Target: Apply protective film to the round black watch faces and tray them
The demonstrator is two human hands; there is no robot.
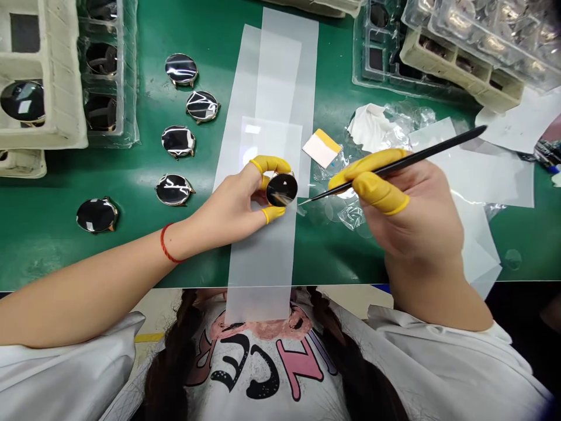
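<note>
My left hand (245,202), with yellow finger cots on thumb and forefinger, pinches a round black watch face (281,189) by its rim, over a long translucent film strip (267,175). My right hand (394,199), also in yellow cots, grips black tweezers (412,159) like a pen. Their tip reaches the right edge of the watch face, where a clear film sliver shows. Several more round watch faces (177,141) lie in a loose column on the green mat (131,175) to the left.
Beige and clear trays (56,88) with watch faces stand at the far left. More trays (460,58) are stacked at the back right. Peeled clear films and white papers (377,126) litter the mat beside my right hand. A yellow-edged tab (322,147) lies near the strip.
</note>
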